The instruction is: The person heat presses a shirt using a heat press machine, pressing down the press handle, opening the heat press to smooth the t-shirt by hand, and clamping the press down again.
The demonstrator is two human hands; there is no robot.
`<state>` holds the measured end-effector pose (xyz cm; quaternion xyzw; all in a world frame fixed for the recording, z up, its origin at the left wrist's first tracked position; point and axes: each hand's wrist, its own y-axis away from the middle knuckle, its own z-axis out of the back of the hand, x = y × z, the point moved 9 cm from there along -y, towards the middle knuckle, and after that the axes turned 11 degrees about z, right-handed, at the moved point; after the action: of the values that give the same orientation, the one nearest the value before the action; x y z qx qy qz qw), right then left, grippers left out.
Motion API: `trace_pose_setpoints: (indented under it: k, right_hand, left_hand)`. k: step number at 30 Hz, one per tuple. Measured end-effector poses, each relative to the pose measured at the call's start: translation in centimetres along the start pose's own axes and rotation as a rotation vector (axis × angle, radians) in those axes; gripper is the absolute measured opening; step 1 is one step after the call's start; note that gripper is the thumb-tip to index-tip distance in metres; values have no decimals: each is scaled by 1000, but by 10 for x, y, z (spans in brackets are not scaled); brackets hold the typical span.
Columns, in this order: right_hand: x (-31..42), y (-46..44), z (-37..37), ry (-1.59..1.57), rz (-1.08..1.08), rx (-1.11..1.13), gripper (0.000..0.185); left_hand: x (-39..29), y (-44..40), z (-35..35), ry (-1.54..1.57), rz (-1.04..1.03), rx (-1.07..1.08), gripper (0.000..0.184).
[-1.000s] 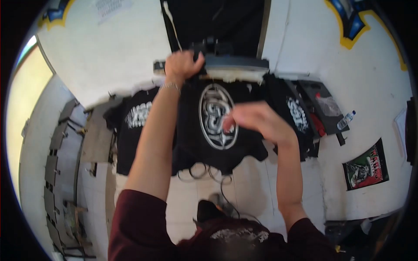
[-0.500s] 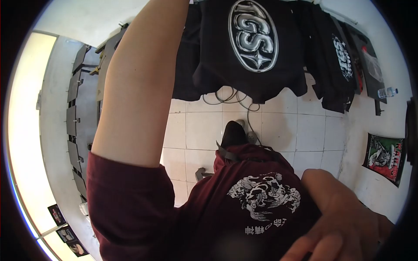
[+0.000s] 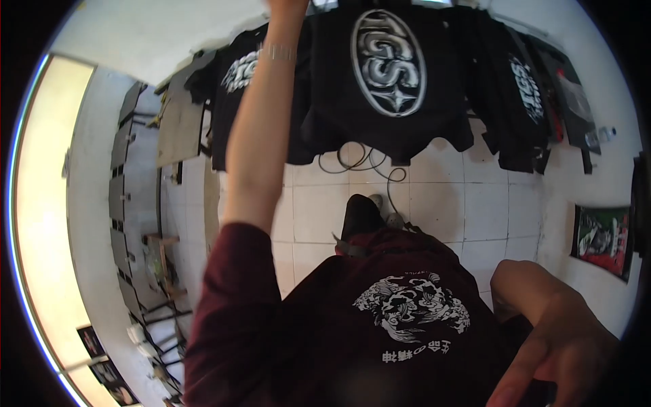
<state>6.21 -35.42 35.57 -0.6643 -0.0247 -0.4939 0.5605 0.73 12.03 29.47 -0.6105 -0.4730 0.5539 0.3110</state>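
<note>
My left arm stretches forward past the black printed garment (image 3: 441, 74), which bears a chrome-look oval logo. Only the lower part of my left hand (image 3: 288, 8) shows at the top edge; its fingers are out of frame, so any hold is hidden. A band circles that wrist. My right hand (image 3: 566, 359) is close to the camera at the lower right, beside my dark red shirt (image 3: 325, 319). Its thumb and fingers are apart, with nothing visible between them. Other black garments with white lettering lie left (image 3: 234, 112) and right (image 3: 498, 102) of the middle one.
A cable (image 3: 366, 163) loops on the tiled floor (image 3: 434, 197) ahead of my feet. Grey boards (image 3: 119, 193) line the left side, near a wooden stool (image 3: 163, 264). A plastic bottle (image 3: 603, 134) and a poster (image 3: 602, 241) are at the right.
My left arm now shows farther from the camera, with its wrist in view and the left garment uncovered. My right hand has shifted rightward, its thumb and fingers spreading.
</note>
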Motion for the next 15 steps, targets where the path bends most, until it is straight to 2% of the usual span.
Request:
trace_pose_setpoints:
  k: [2, 3, 4, 6, 7, 8, 10, 15]
  right_hand:
    - [-1, 3, 3, 23, -14, -17, 30]
    - [-4, 5, 7, 33, -23, -33, 29]
    - [-9, 4, 11, 32, -29, -39, 28]
    - [-17, 4, 22, 35, -51, -79, 27]
    - [-22, 5, 28, 31, -64, -96, 26]
    - [-27, 6, 35, 31, -82, -118, 25]
    - [-40, 11, 52, 23, -123, -169, 24]
    - [-83, 41, 115, -33, -320, -398, 21]
  left_hand:
    - [-43, 72, 31, -44, 46, -154, 54]
    - [-33, 115, 30, -173, 96, 23, 58]
    - [-31, 156, 30, -255, 104, 109, 56]
    - [-23, 235, 18, -320, 258, 358, 54]
    - [-19, 266, 12, -332, 406, 470, 52]
    - [-18, 294, 5, -358, 427, 573, 53]
    - [-20, 321, -8, -368, 476, 722, 51]
    - [0, 335, -27, -401, 605, 854, 54]
